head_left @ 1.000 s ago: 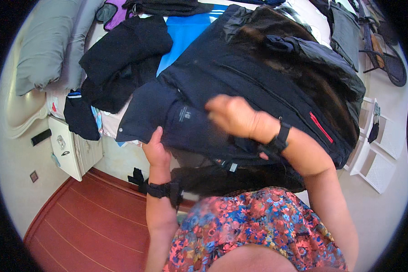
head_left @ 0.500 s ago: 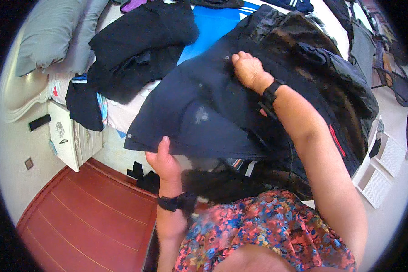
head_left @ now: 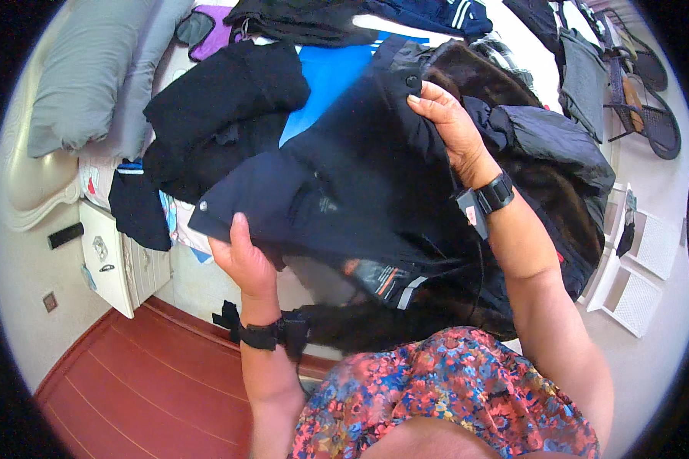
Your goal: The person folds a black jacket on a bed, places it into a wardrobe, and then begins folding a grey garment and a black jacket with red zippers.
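A large black jacket [head_left: 360, 183] with brown fur lining [head_left: 475, 73] spreads across the bed before me. At its left corner, beside a small metal snap, my left hand [head_left: 245, 264] grips the cloth with the thumb on top; its other fingers are hidden underneath. Farther off to the right, my right hand [head_left: 452, 126] pinches the raised edge near a dark snap button [head_left: 412, 81]. The cloth between my hands is lifted and partly blurred. Below it, a printed label [head_left: 379, 279] shows beside more dark fabric.
Black garments [head_left: 222, 115], a blue garment [head_left: 329, 76] and grey pillows [head_left: 92, 76] lie at the far left. A white cabinet [head_left: 115, 252] stands over red flooring [head_left: 153, 382]. To the right are sandals [head_left: 651, 118] and a white rack [head_left: 635, 291].
My right hand has gone from lying on the cloth to pinching its edge, raising it. My left hand has shifted left with its corner. The label below shows more.
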